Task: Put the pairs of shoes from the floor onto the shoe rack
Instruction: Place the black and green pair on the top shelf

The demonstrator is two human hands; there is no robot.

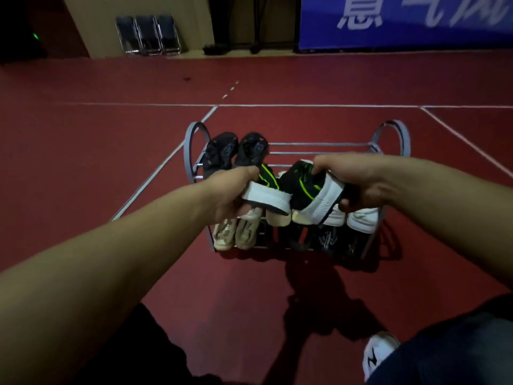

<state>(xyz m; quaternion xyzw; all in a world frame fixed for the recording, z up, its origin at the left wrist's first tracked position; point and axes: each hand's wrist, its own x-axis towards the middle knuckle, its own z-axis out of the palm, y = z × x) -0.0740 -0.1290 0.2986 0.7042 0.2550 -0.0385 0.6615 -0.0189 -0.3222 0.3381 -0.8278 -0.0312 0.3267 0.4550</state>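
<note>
Shoes fill both my hands: my left hand [230, 190] is clamped on the heel of one black shoe with green stripes and white sole [266, 194], and my right hand [358, 182] grips its mate [308, 190] the same way. I hold both just above the front of the grey shoe rack [399, 137], which stands on the red floor [83, 151]. Nearest me, by my knee, sits a white shoe [379, 350] on the floor. Below my hands, beige sneakers [236, 233] and white sneakers [361, 219] sit on lower shelves. Farther back, a black pair [236, 151] rests on the top shelf's left side. Beyond, folding chairs [148, 34] and a blue banner [402, 20] line the wall.
</note>
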